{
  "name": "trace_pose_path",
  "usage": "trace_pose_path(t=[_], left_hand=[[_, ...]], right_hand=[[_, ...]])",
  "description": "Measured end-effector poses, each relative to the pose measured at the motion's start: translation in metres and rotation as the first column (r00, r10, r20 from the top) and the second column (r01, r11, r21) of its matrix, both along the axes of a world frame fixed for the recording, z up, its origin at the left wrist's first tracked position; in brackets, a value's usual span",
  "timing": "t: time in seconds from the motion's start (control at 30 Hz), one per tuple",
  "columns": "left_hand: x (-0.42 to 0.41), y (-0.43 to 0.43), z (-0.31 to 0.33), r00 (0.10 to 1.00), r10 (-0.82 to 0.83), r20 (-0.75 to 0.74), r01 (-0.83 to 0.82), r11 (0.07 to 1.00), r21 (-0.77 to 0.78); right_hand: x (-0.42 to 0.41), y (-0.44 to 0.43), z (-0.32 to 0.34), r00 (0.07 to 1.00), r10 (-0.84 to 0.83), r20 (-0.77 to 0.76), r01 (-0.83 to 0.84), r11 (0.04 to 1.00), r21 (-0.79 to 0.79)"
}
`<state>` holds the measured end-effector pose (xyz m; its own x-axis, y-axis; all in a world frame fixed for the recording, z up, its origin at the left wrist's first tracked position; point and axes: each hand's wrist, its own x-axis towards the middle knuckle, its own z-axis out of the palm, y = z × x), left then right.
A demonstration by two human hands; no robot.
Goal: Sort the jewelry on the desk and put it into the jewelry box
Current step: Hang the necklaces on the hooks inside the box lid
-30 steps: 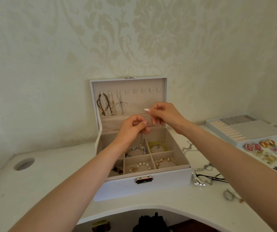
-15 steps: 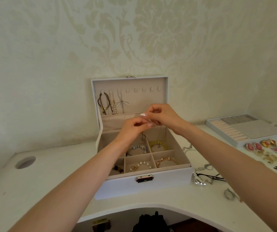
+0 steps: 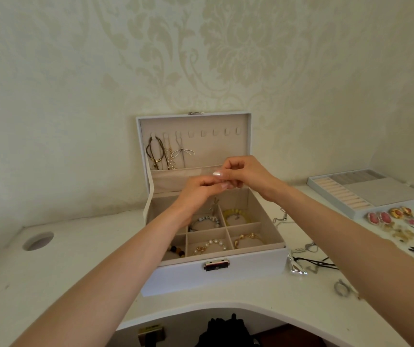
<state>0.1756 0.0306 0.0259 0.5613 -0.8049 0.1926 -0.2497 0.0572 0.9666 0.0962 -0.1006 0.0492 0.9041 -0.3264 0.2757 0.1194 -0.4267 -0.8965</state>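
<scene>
An open white jewelry box (image 3: 185, 276) stands on the desk, lid upright. Three necklaces (image 3: 165, 154) hang on the lid's left hooks; the other hooks are bare. Bracelets lie in the lower compartments (image 3: 211, 245). My left hand (image 3: 197, 190) and my right hand (image 3: 244, 174) meet above the box, fingertips together, both pinching a thin necklace chain. Its small pendant (image 3: 214, 204) dangles below them over the back compartments. The chain itself is barely visible.
Right of the box lie loose necklaces and a black cord with a silver pendant (image 3: 298, 267), a ring (image 3: 341, 288), pink and gold earrings (image 3: 388, 216). A white ring tray (image 3: 366, 190) sits far right. A cable hole (image 3: 38, 241) is at the left.
My hands have come closer together, fingertips now touching, and the right hand has dropped a little. The pendant hangs a bit higher over the box.
</scene>
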Motion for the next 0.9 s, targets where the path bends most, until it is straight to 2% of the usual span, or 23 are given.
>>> trace_pose_path(t=[0.23, 0.47, 0.63, 0.77, 0.9], left_hand=[[-0.001, 0.0, 0.0, 0.999, 0.01, 0.041, -0.011, 1.0, 0.006], [0.0, 0.001, -0.001, 0.998, 0.011, 0.065, -0.012, 1.0, 0.02], [0.001, 0.0, -0.002, 0.997, 0.03, 0.076, -0.034, 0.998, 0.05], [0.001, 0.002, 0.0, 0.999, 0.032, 0.017, -0.033, 0.998, 0.047], [0.008, 0.001, -0.001, 0.993, 0.069, -0.091, -0.059, 0.992, 0.108]], right_hand=[[-0.006, -0.01, -0.003, 0.999, 0.02, -0.046, -0.02, 1.0, -0.003], [-0.003, -0.008, -0.008, 0.993, -0.113, -0.017, 0.113, 0.993, -0.04], [-0.001, -0.003, -0.007, 0.992, -0.129, -0.001, 0.128, 0.99, -0.065], [-0.001, 0.002, -0.006, 0.996, -0.085, 0.011, 0.085, 0.996, -0.039], [-0.003, 0.004, -0.006, 0.998, -0.044, 0.036, 0.046, 0.998, -0.048]])
